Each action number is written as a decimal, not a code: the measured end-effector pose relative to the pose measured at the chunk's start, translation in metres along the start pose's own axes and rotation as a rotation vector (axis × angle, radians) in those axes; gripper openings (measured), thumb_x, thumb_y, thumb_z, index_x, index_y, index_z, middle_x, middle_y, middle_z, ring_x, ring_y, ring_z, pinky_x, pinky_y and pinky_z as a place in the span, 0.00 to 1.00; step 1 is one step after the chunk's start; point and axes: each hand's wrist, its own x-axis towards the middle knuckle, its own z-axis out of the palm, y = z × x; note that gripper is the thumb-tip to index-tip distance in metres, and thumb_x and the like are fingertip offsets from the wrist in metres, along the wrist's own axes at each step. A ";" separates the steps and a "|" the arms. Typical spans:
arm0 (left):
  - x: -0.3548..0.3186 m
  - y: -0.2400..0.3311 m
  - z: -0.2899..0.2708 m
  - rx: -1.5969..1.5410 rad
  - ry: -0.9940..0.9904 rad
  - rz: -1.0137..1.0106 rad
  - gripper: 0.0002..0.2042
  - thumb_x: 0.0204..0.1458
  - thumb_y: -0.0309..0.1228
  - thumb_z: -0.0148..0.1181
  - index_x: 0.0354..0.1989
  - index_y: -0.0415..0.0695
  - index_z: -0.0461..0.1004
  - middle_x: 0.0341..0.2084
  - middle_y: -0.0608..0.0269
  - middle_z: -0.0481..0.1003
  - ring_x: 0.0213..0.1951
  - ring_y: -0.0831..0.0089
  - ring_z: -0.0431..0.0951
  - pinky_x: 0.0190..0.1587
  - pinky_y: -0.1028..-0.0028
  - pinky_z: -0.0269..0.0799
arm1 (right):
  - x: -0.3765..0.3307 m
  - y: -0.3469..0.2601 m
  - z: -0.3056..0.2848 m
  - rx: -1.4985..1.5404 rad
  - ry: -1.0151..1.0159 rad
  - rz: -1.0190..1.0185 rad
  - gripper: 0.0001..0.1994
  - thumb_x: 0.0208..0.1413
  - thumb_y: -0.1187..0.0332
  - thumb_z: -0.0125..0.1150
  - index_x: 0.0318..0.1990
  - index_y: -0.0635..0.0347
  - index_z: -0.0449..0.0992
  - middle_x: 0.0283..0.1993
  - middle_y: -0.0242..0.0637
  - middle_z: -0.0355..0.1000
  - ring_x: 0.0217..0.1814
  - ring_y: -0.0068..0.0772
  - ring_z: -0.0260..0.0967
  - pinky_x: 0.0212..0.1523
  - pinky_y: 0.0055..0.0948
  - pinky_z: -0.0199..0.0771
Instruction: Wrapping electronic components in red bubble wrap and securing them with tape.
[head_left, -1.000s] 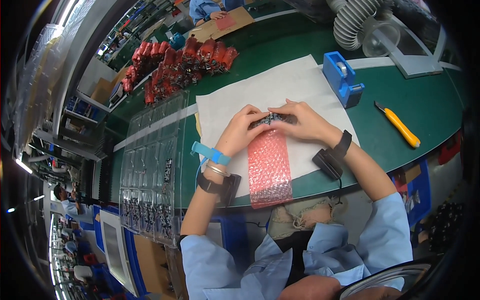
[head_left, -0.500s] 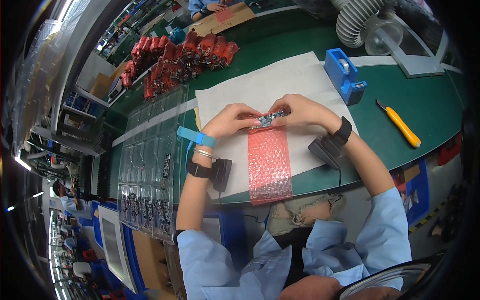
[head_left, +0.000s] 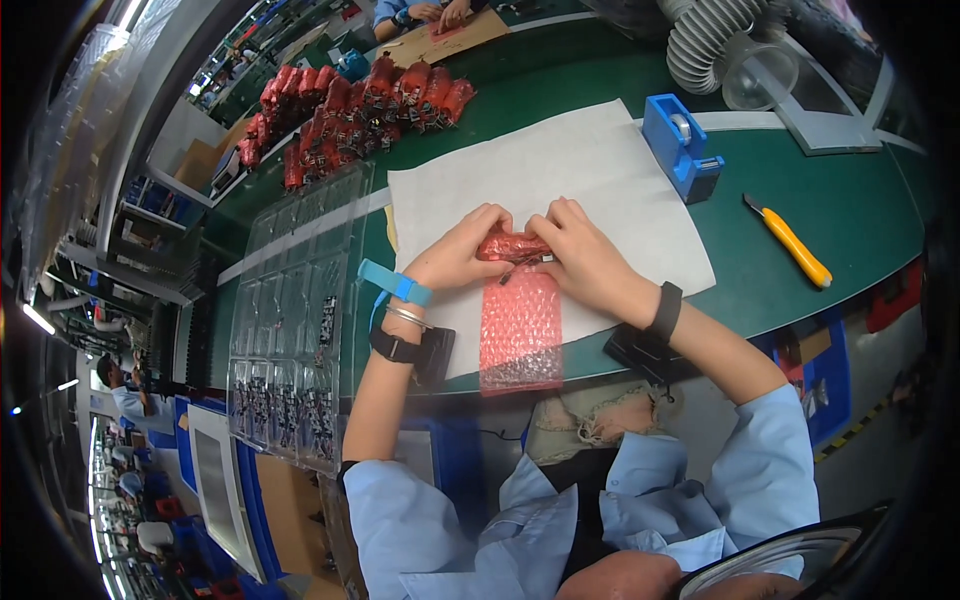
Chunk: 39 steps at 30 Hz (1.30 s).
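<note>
1. Green bench: 1, fills mid & right of frame, edges bent by the lens.
2. White sheet: 1, flat on the bench, centre of frame, under both hands.
3. Clear plastic trays: a row down the left-centre, exact no. can't tell; small dark parts sit in the lower compartments.
4. Red bubble-wrapped packs: 1 heap, upper left of centre, too many & too overlapped to count.
5. Pink bubble-wrap bag: 1, centre of frame, lying lengthwise on the sheet w/ its near end over the bench edge. Top end is folded/rolled into a bunch between the hands.
6. Hands: 2. Left hand & right hand meet at the bag's top end, both w/ fingers curled & pinching the rolled part, thumbs on the near side. Left wrist: 1 blue strap, 1 thin bangle, 1 dark band. Right wrist: 1 dark band.
7. Grey ribbed hose w/ clear funnel: 1, top right.
8. Blue tape dispenser: 1, just off the sheet's upper right corner.
9. Yellow utility knife: 1, right of frame, well apart from the hands.
10. Another person's hands: 2, top edge, on brown cardboard.
</note>
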 end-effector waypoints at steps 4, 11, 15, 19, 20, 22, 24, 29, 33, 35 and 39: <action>-0.008 -0.002 0.001 -0.153 -0.052 -0.064 0.26 0.45 0.29 0.67 0.52 0.40 0.62 0.46 0.60 0.65 0.49 0.72 0.68 0.50 0.71 0.68 | 0.001 -0.004 0.002 -0.028 0.007 -0.008 0.17 0.37 0.78 0.65 0.37 0.60 0.67 0.38 0.43 0.60 0.46 0.48 0.60 0.46 0.39 0.66; -0.011 0.008 0.005 -0.263 0.105 -0.129 0.21 0.45 0.32 0.66 0.44 0.38 0.67 0.42 0.58 0.70 0.45 0.69 0.72 0.52 0.70 0.68 | 0.001 -0.007 0.003 -0.085 0.033 0.009 0.18 0.36 0.79 0.65 0.37 0.60 0.67 0.38 0.43 0.60 0.44 0.48 0.60 0.45 0.39 0.66; -0.011 0.030 0.004 0.053 0.204 -0.059 0.17 0.46 0.34 0.64 0.40 0.39 0.70 0.36 0.56 0.74 0.40 0.62 0.75 0.53 0.66 0.67 | 0.000 -0.010 0.000 -0.080 0.041 0.004 0.18 0.36 0.80 0.64 0.38 0.61 0.67 0.38 0.44 0.60 0.45 0.48 0.60 0.44 0.39 0.66; -0.014 0.028 0.006 0.296 0.259 0.061 0.15 0.46 0.35 0.63 0.39 0.41 0.72 0.32 0.55 0.76 0.38 0.56 0.76 0.56 0.61 0.66 | 0.000 -0.011 0.003 -0.062 0.047 -0.020 0.19 0.35 0.80 0.64 0.39 0.61 0.67 0.38 0.45 0.61 0.45 0.49 0.60 0.44 0.40 0.67; -0.014 0.028 0.008 0.339 0.273 0.082 0.14 0.46 0.35 0.63 0.39 0.41 0.72 0.31 0.55 0.76 0.38 0.55 0.76 0.57 0.58 0.65 | -0.001 -0.011 0.001 -0.081 0.050 -0.016 0.19 0.35 0.80 0.64 0.39 0.61 0.67 0.38 0.45 0.61 0.45 0.49 0.60 0.44 0.40 0.67; -0.016 0.030 0.013 0.386 0.272 0.093 0.14 0.46 0.35 0.63 0.39 0.42 0.72 0.32 0.55 0.77 0.38 0.56 0.76 0.58 0.57 0.64 | -0.001 -0.012 0.002 -0.054 0.033 -0.021 0.20 0.35 0.80 0.63 0.40 0.61 0.67 0.38 0.45 0.61 0.45 0.49 0.60 0.44 0.40 0.66; -0.017 0.030 0.016 0.489 0.257 0.081 0.15 0.46 0.34 0.63 0.41 0.43 0.72 0.34 0.57 0.77 0.40 0.58 0.77 0.60 0.54 0.62 | 0.000 -0.010 0.002 -0.039 0.020 -0.025 0.20 0.36 0.80 0.63 0.40 0.61 0.67 0.38 0.45 0.61 0.45 0.49 0.60 0.45 0.40 0.66; -0.019 0.032 0.015 0.462 0.274 0.056 0.15 0.46 0.33 0.61 0.43 0.44 0.73 0.37 0.57 0.77 0.42 0.59 0.77 0.62 0.54 0.59 | 0.001 -0.009 0.001 -0.060 0.019 -0.019 0.19 0.36 0.80 0.64 0.40 0.61 0.68 0.38 0.45 0.61 0.44 0.49 0.60 0.45 0.39 0.66; -0.019 0.023 0.012 0.406 0.253 0.095 0.17 0.48 0.32 0.59 0.47 0.45 0.72 0.38 0.56 0.78 0.43 0.60 0.77 0.63 0.54 0.59 | 0.002 -0.010 -0.004 -0.039 -0.008 -0.001 0.19 0.37 0.79 0.64 0.40 0.61 0.69 0.38 0.44 0.61 0.45 0.48 0.60 0.46 0.38 0.65; -0.020 0.019 0.012 0.386 0.261 0.133 0.17 0.48 0.31 0.60 0.48 0.44 0.72 0.39 0.55 0.77 0.44 0.59 0.76 0.60 0.56 0.62 | 0.002 -0.010 -0.007 -0.037 -0.023 0.019 0.18 0.38 0.78 0.65 0.40 0.61 0.69 0.38 0.44 0.62 0.44 0.48 0.60 0.46 0.38 0.65; -0.022 0.013 0.005 0.206 0.179 0.068 0.18 0.48 0.29 0.60 0.49 0.42 0.72 0.42 0.54 0.76 0.45 0.57 0.76 0.55 0.61 0.67 | 0.001 -0.013 -0.010 -0.047 -0.064 0.006 0.17 0.41 0.76 0.66 0.40 0.62 0.68 0.38 0.43 0.62 0.45 0.46 0.61 0.45 0.37 0.67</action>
